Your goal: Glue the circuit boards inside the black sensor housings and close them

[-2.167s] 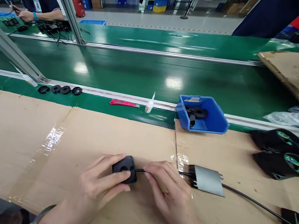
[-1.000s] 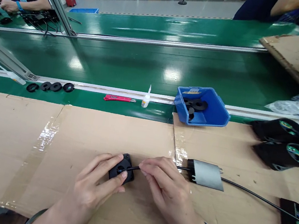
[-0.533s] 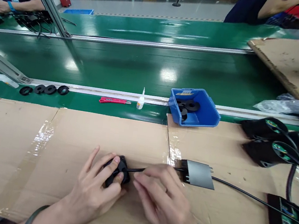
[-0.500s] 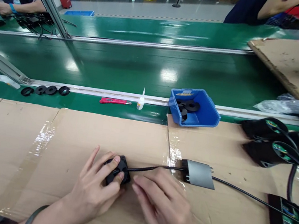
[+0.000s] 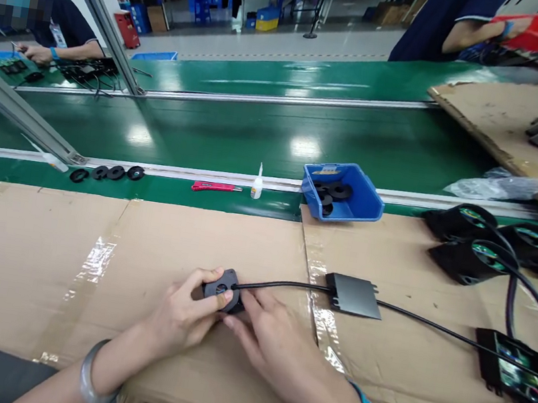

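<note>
A small black square part with a round centre [image 5: 221,289] is held just above the cardboard-covered bench. My left hand [image 5: 185,307] grips it from the left, thumb on its face and index finger along the top edge. At its lower right corner, the fingers of my right hand [image 5: 268,339] close on the edge, their tips partly hidden. A black cable [image 5: 281,285] runs from the part to a flat grey metal box [image 5: 356,297] lying on the cardboard. From there another black cable [image 5: 426,320] continues to a black housing with an exposed circuit board [image 5: 510,362].
Along the bench's back edge lie several black rings [image 5: 115,172], a pink utility knife [image 5: 215,187], a small white bottle [image 5: 257,183] and a blue bin [image 5: 367,206] of black rings. Black housings [image 5: 467,261] stand at right. Co-workers [image 5: 69,47] sit beyond the green belt.
The black part has tilted, its face and cable exit now showing. My right hand has come in from beside the cable to the part's edge. The camera view has shifted.
</note>
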The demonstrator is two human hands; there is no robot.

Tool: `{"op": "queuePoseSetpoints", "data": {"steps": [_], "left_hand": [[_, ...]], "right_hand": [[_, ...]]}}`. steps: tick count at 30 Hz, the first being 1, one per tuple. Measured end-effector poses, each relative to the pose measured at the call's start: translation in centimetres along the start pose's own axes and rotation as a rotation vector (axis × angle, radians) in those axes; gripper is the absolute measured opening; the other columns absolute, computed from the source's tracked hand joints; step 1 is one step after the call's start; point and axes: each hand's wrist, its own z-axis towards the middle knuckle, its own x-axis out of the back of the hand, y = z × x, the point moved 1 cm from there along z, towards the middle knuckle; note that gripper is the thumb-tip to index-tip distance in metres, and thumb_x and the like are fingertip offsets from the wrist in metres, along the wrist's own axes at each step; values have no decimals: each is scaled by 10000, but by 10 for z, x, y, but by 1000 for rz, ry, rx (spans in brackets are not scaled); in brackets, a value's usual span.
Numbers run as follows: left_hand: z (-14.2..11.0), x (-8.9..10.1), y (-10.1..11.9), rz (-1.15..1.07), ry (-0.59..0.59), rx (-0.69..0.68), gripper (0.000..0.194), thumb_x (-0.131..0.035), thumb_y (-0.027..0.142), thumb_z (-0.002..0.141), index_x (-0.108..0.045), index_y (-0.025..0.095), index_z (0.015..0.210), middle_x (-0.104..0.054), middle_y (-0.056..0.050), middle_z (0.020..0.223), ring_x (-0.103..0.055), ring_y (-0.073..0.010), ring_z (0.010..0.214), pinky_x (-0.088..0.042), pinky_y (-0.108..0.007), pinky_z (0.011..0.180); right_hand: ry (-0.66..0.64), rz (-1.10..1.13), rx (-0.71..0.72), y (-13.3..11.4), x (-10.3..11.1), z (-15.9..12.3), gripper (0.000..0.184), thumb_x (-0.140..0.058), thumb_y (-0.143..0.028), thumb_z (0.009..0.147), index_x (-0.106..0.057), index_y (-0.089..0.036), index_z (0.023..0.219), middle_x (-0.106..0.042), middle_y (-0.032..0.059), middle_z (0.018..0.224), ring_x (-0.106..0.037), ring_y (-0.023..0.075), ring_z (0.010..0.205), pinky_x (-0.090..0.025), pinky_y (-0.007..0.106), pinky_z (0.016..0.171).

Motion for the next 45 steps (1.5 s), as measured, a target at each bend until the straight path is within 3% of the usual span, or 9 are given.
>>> {"op": "queuePoseSetpoints", "data": {"steps": [5,12,19,25,30,34,37,41,45], "left_hand": [[0,-2,2,85,88,-51,183,-626,178,901,-679,208,1074,-704,-126,1115,-692,-256,1116,-428,-588,1108],[-2,-4,1,-3,76,41,330,-626,229,920,-518,140,1218,-747,-136,1095,-669,-292,1167,-261,-647,1180],[4,14,-11,-169,-86,175,748,-669,327,872,-285,101,1473,-656,-213,1264,-593,-308,1268,-380,-613,1134],[4,8,7,148,30,-116,258,-493,117,943,-639,98,1155,-737,-133,1121,-626,-250,1202,-388,-468,1157],[3,-6,16,336,122,-199,338,-355,19,963,-674,54,1068,-754,-159,1065,-665,-256,1166,-353,-485,1176],[-2,-11,11,390,138,-239,207,-501,63,954,-679,41,1057,-743,-189,1082,-703,-313,1090,-254,-618,1189],[-7,-11,5,365,128,-196,179,-650,158,905,-673,117,1078,-717,-177,1114,-685,-370,1107,-371,-699,1076],[-8,-9,1,141,49,-16,218,-521,174,975,-617,172,1171,-617,-187,1186,-722,-223,1015,-625,-249,663],[0,-7,-3,-10,50,-7,183,-528,162,958,-620,171,1116,-599,-173,1151,-718,-198,972,-618,-224,666]], "right_hand": [[318,-219,350,-12,10,-7,280,-410,-88,976,-667,-108,1086,-727,100,975,-651,201,790,-555,314,628],[247,-284,455,-4,-3,-5,287,-463,-94,949,-638,-33,1168,-715,141,1079,-628,227,835,-539,336,625],[239,-487,514,-14,-3,-2,355,-351,16,888,-651,-25,1073,-711,143,928,-621,217,743,-480,326,603],[288,-492,474,-18,-9,0,370,-329,34,852,-672,-59,956,-697,132,841,-599,214,666,-475,335,591],[182,-405,448,-17,-1,2,300,-424,-5,860,-657,-70,1039,-712,129,943,-617,210,722,-511,322,624],[91,-171,382,17,28,-11,233,-457,-118,967,-655,-183,1073,-720,58,960,-647,159,798,-546,267,741],[210,-309,87,70,52,-40,223,-498,-182,964,-632,-186,1141,-688,105,1043,-652,218,927,-569,355,793],[259,-518,-85,137,64,-76,452,-576,-365,930,-541,-191,1345,-646,169,1147,-657,306,966,-589,456,757],[210,-343,-129,156,63,-73,396,-552,-306,932,-542,-218,1318,-643,126,1091,-688,264,922,-593,400,773]]}}
